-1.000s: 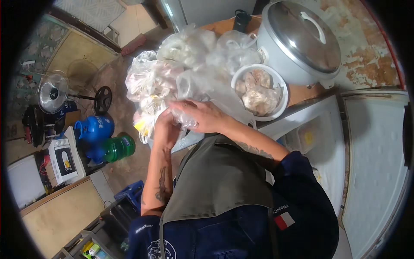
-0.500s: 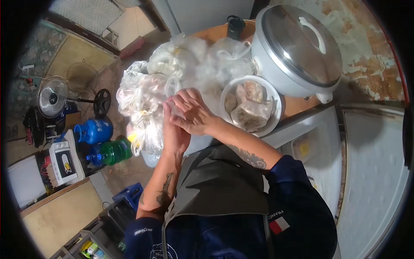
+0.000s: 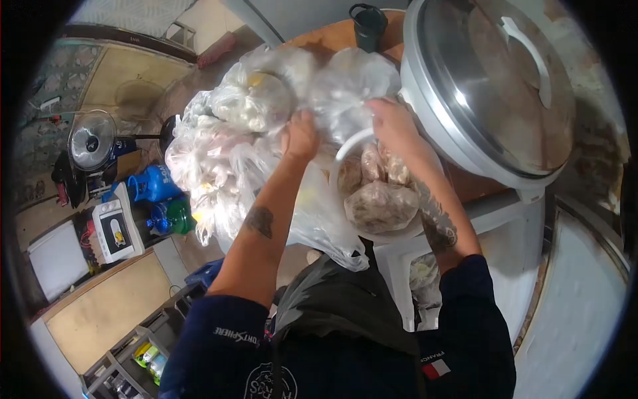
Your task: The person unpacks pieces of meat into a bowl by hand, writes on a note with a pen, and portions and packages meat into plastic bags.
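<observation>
My left hand (image 3: 302, 137) is closed among the clear plastic bags, its fingers curled against the edge of a tied bag (image 3: 256, 100). Over the white bowl's far rim reaches my right hand (image 3: 393, 125), fingers bent together at the side of another clear plastic bag (image 3: 352, 86). Both hands seem to grip plastic film, though the fingertips are partly hidden. The white bowl (image 3: 340, 193) holds several bagged chunks that look like frozen meat (image 3: 382, 206). A loose plastic bag (image 3: 325, 219) drapes below my left hand toward my apron.
A large rice cooker (image 3: 425, 93) with a steel lid stands right of the bowl. Behind it sits a dark cup (image 3: 369, 28) on the wooden table (image 3: 316, 34). An open white chest (image 3: 399, 266) lies below the bowl. A fan (image 3: 93, 139) and blue gas cylinder (image 3: 154, 183) stand left.
My hands were together in front of me; they have parted and moved farther out onto the bags. The view has shifted closer to the table, and the loose bag's near end now hangs lower.
</observation>
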`<action>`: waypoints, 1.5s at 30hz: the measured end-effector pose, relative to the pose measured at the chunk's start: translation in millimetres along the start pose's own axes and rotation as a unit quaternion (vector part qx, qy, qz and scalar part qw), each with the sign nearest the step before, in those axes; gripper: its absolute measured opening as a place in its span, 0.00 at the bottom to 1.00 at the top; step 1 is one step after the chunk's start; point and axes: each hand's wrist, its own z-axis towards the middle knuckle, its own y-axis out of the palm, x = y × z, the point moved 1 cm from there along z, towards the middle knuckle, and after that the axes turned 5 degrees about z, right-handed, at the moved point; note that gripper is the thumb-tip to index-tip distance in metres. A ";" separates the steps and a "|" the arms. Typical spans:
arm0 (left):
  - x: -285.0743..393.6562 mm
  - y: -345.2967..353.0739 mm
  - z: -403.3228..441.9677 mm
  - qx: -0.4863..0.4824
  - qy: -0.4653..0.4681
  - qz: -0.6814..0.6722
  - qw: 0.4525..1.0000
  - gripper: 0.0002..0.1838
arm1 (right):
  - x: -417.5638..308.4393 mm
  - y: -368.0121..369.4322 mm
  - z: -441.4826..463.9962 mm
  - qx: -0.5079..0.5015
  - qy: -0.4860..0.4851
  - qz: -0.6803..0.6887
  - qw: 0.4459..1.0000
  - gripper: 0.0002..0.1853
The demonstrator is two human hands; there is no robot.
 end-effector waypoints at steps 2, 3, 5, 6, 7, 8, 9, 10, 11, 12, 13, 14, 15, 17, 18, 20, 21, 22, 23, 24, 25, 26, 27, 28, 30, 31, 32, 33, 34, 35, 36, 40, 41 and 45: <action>-5.9 5.7 -3.7 -0.041 0.025 0.009 0.999 0.30 | -24.0 8.8 1.5 0.046 -0.026 0.050 0.997 0.19; -10.0 -0.3 -1.5 -0.073 0.029 0.004 0.997 0.31 | -39.3 16.3 8.6 0.058 -0.032 0.090 0.994 0.19; -22.1 -6.6 2.4 -0.045 0.118 -0.032 0.992 0.35 | -76.2 33.7 22.6 0.059 -0.051 0.157 0.985 0.18; -32.8 -1.8 1.4 0.015 0.200 -0.065 0.977 0.37 | -93.7 43.6 30.9 0.045 -0.064 0.182 0.980 0.17; -39.2 -2.8 -2.0 0.001 0.178 -0.129 0.976 0.38 | -102.2 63.0 39.7 0.019 -0.034 0.190 0.981 0.17; -45.3 -4.2 -5.4 -0.011 0.155 -0.193 0.969 0.39 | -104.3 90.1 45.9 -0.010 -0.003 0.199 0.980 0.17; -51.5 -5.5 -8.9 -0.020 0.131 -0.256 0.957 0.41 | -99.0 109.6 48.2 -0.039 0.030 0.208 0.977 0.17; -43.4 -26.9 -17.8 -0.030 0.035 -0.348 0.936 0.39 | -89.3 119.7 50.6 -0.061 -0.014 0.129 0.990 0.17; -35.0 -45.5 -28.7 -0.038 -0.063 -0.432 0.899 0.38 | -79.1 128.2 54.8 -0.083 -0.059 0.050 0.993 0.17; -25.1 -60.4 -40.0 -0.010 -0.074 -0.408 0.910 0.37 | -71.8 134.9 59.9 -0.104 -0.107 -0.027 0.988 0.18; -13.5 -73.7 -48.9 0.019 -0.082 -0.381 0.921 0.36 | -67.6 138.6 68.3 -0.107 -0.138 -0.054 0.983 0.16; -6.2 -79.4 -57.0 0.047 -0.089 -0.352 0.931 0.35 | -65.2 142.4 76.2 -0.108 -0.169 -0.079 0.977 0.15; -1.9 -78.4 -64.8 0.050 -0.101 -0.340 0.933 0.34 | -65.0 146.6 79.2 -0.109 -0.198 -0.103 0.969 0.14; 12.7 -68.8 -75.0 0.052 -0.122 -0.321 0.938 0.33 | -74.9 132.5 88.5 -0.126 -0.219 -0.212 0.944 0.10; 25.0 -61.4 -72.8 0.051 -0.062 -0.368 0.926 0.32 | -75.4 135.2 94.1 -0.140 -0.208 -0.240 0.938 0.09; 11.3 -33.8 -52.2 0.045 0.015 -0.365 0.930 0.32 | -77.8 123.0 107.0 -0.229 -0.130 -0.231 0.937 0.10; -7.5 -13.2 -36.4 0.042 0.063 -0.336 0.939 0.32 | -70.8 120.9 108.7 -0.220 -0.119 -0.171 0.953 0.11; -9.4 -12.1 -21.4 0.010 0.027 -0.404 0.914 0.30 | -60.1 119.9 108.1 -0.211 -0.106 -0.111 0.965 0.14; -10.1 -12.1 -5.4 -0.020 -0.007 -0.470 0.882 0.28 | -54.8 114.6 106.9 -0.199 -0.093 -0.053 0.974 0.17; -23.1 -1.6 7.9 -0.069 0.035 -0.400 0.913 0.26 | -68.5 91.2 107.8 -0.284 -0.078 -0.035 0.955 0.24; -42.7 9.4 19.3 -0.114 0.077 -0.326 0.935 0.25 | -69.2 85.9 97.6 -0.210 -0.106 -0.002 0.972 0.25; -49.8 12.0 27.4 -0.134 0.122 -0.278 0.943 0.24 | -68.2 77.2 89.8 -0.133 -0.138 0.030 0.981 0.26; -56.7 14.3 35.5 -0.150 0.168 -0.231 0.947 0.23 | -77.8 62.7 75.0 -0.099 -0.142 0.040 0.984 0.27; -55.6 4.2 41.6 -0.147 0.218 -0.212 0.941 0.22 | -87.7 47.6 60.4 -0.066 -0.146 0.049 0.986 0.28; -33.5 -53.8 30.3 -0.114 0.180 -0.179 0.960 0.23 | -140.2 2.4 8.8 -0.143 -0.047 0.022 0.988 0.29; -15.4 -94.6 11.7 -0.088 0.087 -0.175 0.977 0.23 | -163.8 -11.6 -23.6 -0.209 0.032 0.011 0.977 0.28; -15.3 -110.7 -1.1 -0.042 0.070 -0.183 0.980 0.23 | -180.5 -17.2 -57.2 -0.258 0.071 -0.013 0.963 0.27; -13.9 -125.4 -14.3 0.006 0.056 -0.191 0.980 0.24 | -191.3 -16.6 -90.4 -0.302 0.111 -0.036 0.946 0.25; -9.0 -138.3 -38.2 0.000 0.057 -0.203 0.978 0.25 | -196.1 -6.8 -129.5 -0.216 0.081 -0.045 0.972 0.24; -6.0 -149.0 -66.5 -0.007 0.058 -0.216 0.975 0.26 | -195.2 10.7 -167.6 -0.128 0.051 -0.054 0.989 0.23; -8.0 -151.8 -93.2 -0.034 0.162 -0.149 0.975 0.27 | -188.7 30.1 -195.2 -0.126 0.096 -0.054 0.986 0.22; -74.5 -122.1 -174.8 -0.310 0.303 0.014 0.901 0.20 | -207.7 66.1 -252.6 -0.034 0.090 -0.058 0.994 0.16; -87.1 -126.4 -177.6 -0.430 0.325 0.013 0.842 0.18 | -221.2 72.2 -262.0 -0.030 0.183 0.015 0.982 0.15; -59.1 -176.4 -134.1 -0.463 0.304 -0.092 0.827 0.14 | -277.4 87.6 -276.0 -0.040 0.420 0.184 0.888 0.13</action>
